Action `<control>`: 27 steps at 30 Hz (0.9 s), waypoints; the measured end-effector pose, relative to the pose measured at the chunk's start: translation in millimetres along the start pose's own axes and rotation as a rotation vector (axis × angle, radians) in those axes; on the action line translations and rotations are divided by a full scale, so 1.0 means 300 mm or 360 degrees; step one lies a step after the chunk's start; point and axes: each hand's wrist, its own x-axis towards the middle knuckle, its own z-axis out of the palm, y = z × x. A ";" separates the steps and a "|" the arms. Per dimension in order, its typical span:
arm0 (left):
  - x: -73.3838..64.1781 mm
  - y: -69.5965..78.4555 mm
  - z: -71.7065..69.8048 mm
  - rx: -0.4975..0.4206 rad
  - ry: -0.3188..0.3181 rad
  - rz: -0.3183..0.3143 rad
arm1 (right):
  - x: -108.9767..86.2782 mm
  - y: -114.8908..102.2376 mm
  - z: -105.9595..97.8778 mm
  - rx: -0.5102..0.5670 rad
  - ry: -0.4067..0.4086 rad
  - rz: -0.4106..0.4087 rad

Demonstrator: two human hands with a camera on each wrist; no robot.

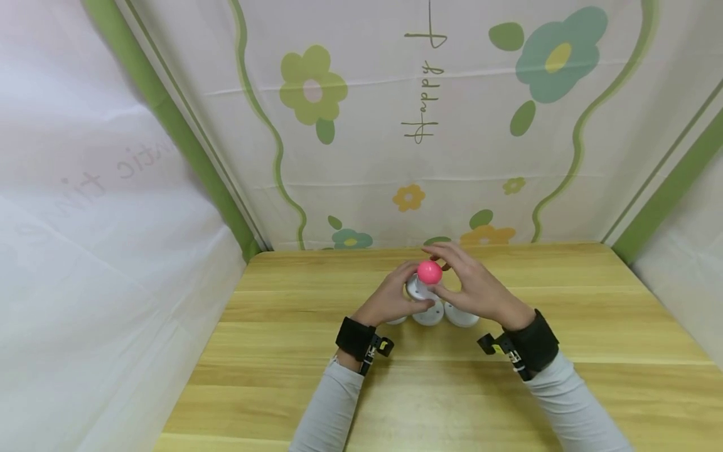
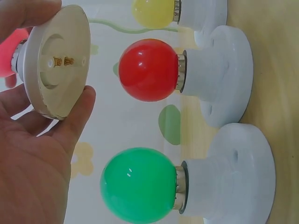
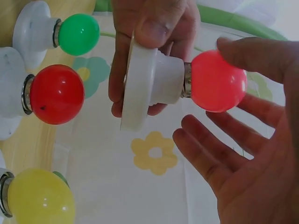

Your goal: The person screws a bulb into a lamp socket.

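My left hand (image 1: 390, 298) grips a white lamp holder (image 3: 166, 79) by its round base, thumb on one side and fingers on the other. A pink bulb (image 3: 217, 84) sits in the holder's metal collar. Two brass contacts show on the underside of the base (image 2: 77, 42) in the left wrist view. Around the bulb my right hand (image 1: 477, 289) is spread, its thumb tip right at the glass and its fingers loosely extended beside it. Holder and bulb are raised over three other lamp holders, which carry a green bulb (image 2: 140, 184), a red bulb (image 2: 149, 70) and a yellow bulb (image 3: 39, 196).
The three lamp holders stand side by side on a wooden table (image 1: 429, 402), just under my hands. Behind the table's far edge hangs a white curtain (image 1: 361, 163) with flower prints. Further white cloth (image 1: 113, 251) closes off the left and right sides.
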 end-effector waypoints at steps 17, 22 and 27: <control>-0.005 0.006 -0.001 -0.0034 -0.0021 0.0002 | 0.001 0.002 -0.006 0.0018 0.0100 -0.0103; -0.005 0.007 -0.001 0.0002 -0.0021 0.0013 | 0.003 -0.004 -0.002 -0.0026 0.0129 -0.0077; -0.005 0.008 0.001 0.0016 -0.0023 0.0039 | 0.003 -0.012 0.002 -0.0070 0.0146 -0.0024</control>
